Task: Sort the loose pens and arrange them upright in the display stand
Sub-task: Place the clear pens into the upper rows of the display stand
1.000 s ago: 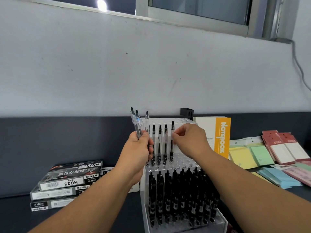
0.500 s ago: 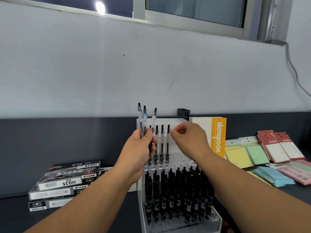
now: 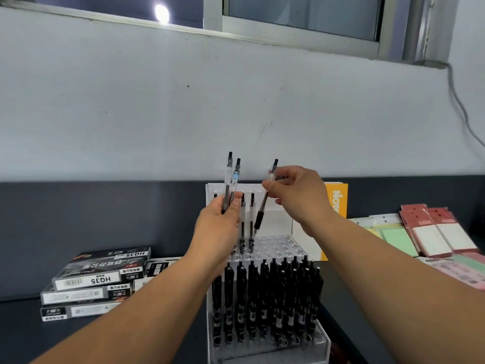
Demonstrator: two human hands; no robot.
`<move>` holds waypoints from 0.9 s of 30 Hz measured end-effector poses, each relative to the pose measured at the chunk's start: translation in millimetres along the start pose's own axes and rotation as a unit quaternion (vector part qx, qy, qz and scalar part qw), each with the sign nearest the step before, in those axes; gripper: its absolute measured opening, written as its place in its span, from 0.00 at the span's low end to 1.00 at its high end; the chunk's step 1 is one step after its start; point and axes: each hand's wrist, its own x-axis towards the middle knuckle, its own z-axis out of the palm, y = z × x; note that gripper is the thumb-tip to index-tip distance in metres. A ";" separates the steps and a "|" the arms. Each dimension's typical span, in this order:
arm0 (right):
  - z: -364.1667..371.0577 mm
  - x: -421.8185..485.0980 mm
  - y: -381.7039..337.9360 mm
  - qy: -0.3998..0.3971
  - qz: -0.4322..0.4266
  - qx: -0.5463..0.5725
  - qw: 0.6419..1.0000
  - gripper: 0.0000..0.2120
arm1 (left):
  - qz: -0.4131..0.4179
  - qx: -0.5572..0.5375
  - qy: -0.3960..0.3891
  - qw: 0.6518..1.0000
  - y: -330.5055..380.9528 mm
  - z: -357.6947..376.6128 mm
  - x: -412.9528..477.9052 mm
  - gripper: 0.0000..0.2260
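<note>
A clear tiered display stand [image 3: 278, 245] sits in front of me. Its lower tier is packed with several black pens [image 3: 265, 292]. On the upper tier a few clear pens [image 3: 248, 222] stand upright at the left. My left hand [image 3: 220, 227] grips two clear pens [image 3: 231, 179] that point up. My right hand [image 3: 296, 195] pinches one clear pen with a black grip [image 3: 265, 200], tilted, its tip just above the upper tier's holes.
Stacked pen boxes marked HQ35 [image 3: 99, 279] lie at the left. An orange and white notebook [image 3: 337, 200] stands behind the stand. Coloured note pads [image 3: 430, 232] spread at the right. A wall rises close behind the dark counter [image 3: 131, 334].
My right hand has taken one pen from the bunch in my left hand and carried it right, over the stand. The left hand now holds two pens instead of three.
</note>
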 end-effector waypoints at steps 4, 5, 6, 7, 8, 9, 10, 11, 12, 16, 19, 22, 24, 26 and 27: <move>5.4 3.4 12.1 -0.006 -0.054 -0.112 0.992 0.13 | -0.004 -0.013 0.012 1.000 -3.7 0.6 -2.2 0.09; 7.2 3.2 15.5 -0.009 -0.062 -0.143 0.988 0.14 | -0.009 -0.021 0.010 1.000 -5.2 1.1 -3.2 0.09; 9.0 2.9 19.2 -0.013 -0.069 -0.168 0.983 0.14 | -0.014 -0.030 0.007 0.999 -6.1 0.7 -4.5 0.10; 10.6 2.5 22.9 -0.020 -0.073 -0.189 0.979 0.14 | -0.016 -0.038 0.004 0.999 -6.1 0.5 -5.4 0.10; 12.1 2.2 26.9 -0.029 -0.073 -0.204 0.976 0.13 | -0.017 -0.045 0.000 0.999 -5.4 -0.2 -6.0 0.10; 14.0 2.1 30.8 -0.041 -0.067 -0.215 0.974 0.13 | -0.016 -0.049 -0.002 0.999 -4.7 -1.3 -5.8 0.11; 15.6 1.9 34.3 -0.053 -0.058 -0.221 0.972 0.13 | -0.012 -0.052 -0.005 0.999 -3.7 -2.4 -5.7 0.11; 17.1 1.8 36.9 -0.065 -0.047 -0.225 0.971 0.12 | -0.008 -0.055 -0.008 0.998 -2.6 -3.2 -5.5 0.11; 18.1 1.7 38.3 -0.072 -0.040 -0.232 0.969 0.12 | -0.004 -0.055 -0.011 0.998 -1.6 -4.1 -5.5 0.11; 18.0 3.0 38.6 -0.073 -0.043 -0.290 0.953 0.12 | -0.002 -0.057 -0.009 0.998 -2.9 -4.6 -3.7 0.11; 19.8 1.7 40.4 -0.067 -0.042 -0.294 0.953 0.10 | -0.005 -0.053 -0.004 0.999 -4.4 -3.6 -2.6 0.10; 19.9 0.1 40.5 -0.070 -0.038 -0.289 0.954 0.10 | -0.007 -0.039 -0.005 0.999 -3.7 -1.0 -3.8 0.09; 15.4 0.5 38.3 -0.092 -0.026 -0.288 0.953 0.14 | -0.011 -0.023 -0.015 1.000 -2.6 0.2 -3.5 0.09; 8.4 0.1 34.6 -0.102 -0.012 -0.280 0.954 0.16 | -0.013 -0.004 -0.031 0.999 -1.0 1.8 -2.7 0.08; 4.5 -0.3 32.0 -0.090 -0.017 -0.273 0.958 0.14 | -0.013 0.005 -0.039 0.999 -0.5 3.4 -2.0 0.08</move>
